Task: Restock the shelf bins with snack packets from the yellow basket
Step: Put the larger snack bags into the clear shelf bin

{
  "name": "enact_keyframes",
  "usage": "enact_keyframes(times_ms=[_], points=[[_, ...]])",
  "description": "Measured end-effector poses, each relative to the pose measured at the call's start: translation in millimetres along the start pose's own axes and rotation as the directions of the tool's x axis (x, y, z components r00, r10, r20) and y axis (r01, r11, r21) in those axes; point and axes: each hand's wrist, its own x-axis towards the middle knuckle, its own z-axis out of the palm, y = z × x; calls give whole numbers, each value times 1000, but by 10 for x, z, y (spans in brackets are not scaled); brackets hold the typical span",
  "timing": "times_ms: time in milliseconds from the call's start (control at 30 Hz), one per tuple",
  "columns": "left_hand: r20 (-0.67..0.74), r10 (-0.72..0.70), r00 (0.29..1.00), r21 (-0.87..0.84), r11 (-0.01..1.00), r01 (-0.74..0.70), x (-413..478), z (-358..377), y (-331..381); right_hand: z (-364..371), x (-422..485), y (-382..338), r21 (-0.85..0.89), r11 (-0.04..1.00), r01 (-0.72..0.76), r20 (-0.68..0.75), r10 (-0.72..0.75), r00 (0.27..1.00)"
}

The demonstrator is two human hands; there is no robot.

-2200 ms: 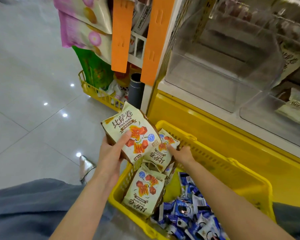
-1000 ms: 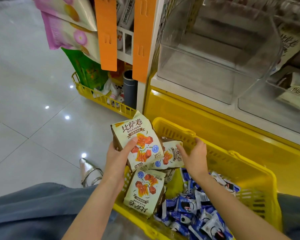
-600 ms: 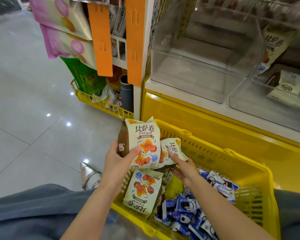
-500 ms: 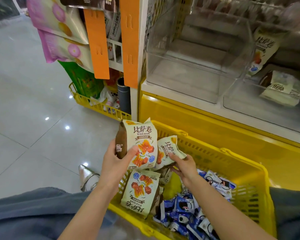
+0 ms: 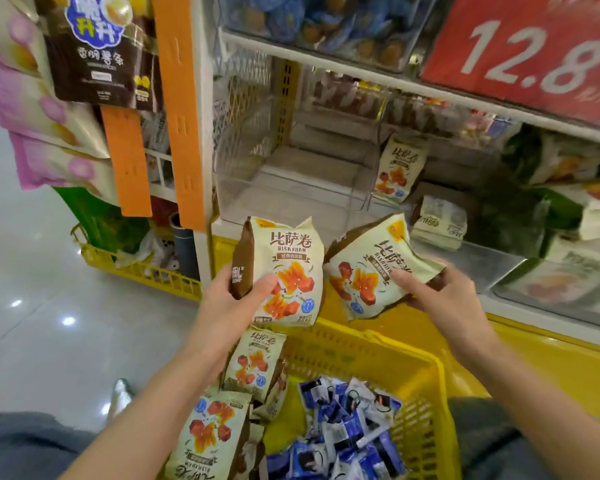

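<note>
1. cream packet (image 5: 371, 268), pinched in the right grip (image 5: 444, 299), has risen out of the yellow basket (image 5: 361, 344) to the front edge of the shelf (image 5: 534, 313)
2. left grip (image 5: 229, 306) holds a second packet (image 5: 284, 271) beside it
3. binning looks next

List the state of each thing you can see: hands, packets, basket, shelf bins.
Left hand, grips first packet, upright.
Right hand, grips second packet, tilted.
Yellow basket, holds cream packets and heaped blue packets.
Left bin, nothing visible inside.
Right bin, holds an upright packet and a lying packet.
</note>
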Motion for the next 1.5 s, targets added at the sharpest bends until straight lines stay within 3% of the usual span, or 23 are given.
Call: enact_keyframes(times_ms=[167,400,600,867,1200,1267,1367,1433,1500], points=[[103,94,990,59,993,-100,186,305,353,-491,254,-424,-114,967,226,-252,-248,935],[138,171,975,151,970,-192,457,477,582,-511,966,-615,-99,973,206,-354,-228,907],[123,202,972,129,968,-217,708,501,645,-227,1672,-506,-318,941,115,-287,-212,934],[126,224,967,-20,975,-223,955,628,746,-129,2470,-396,-592,803,65,-127,-172,977],[128,207,970,-42,978,-204,981,752,750,-299,2613,-330,-455,886,88,-69,-133,989],[117,212,970,-53,977,-207,960,757,757,-390,2512,-353,-440,888,134,-83,-189,978],[112,212,971,-31,977,-209,940,764,757,-583,2276,-391,-558,796,235,-83,-336,938],[114,214,970,-31,977,-211,936,775,751,-732,2144,-358,-650,733,200,18,-249,968],[121,219,968,-40,976,-215,926,792,742,-850,2065,-280,-737,660,147,152,-50,987]])
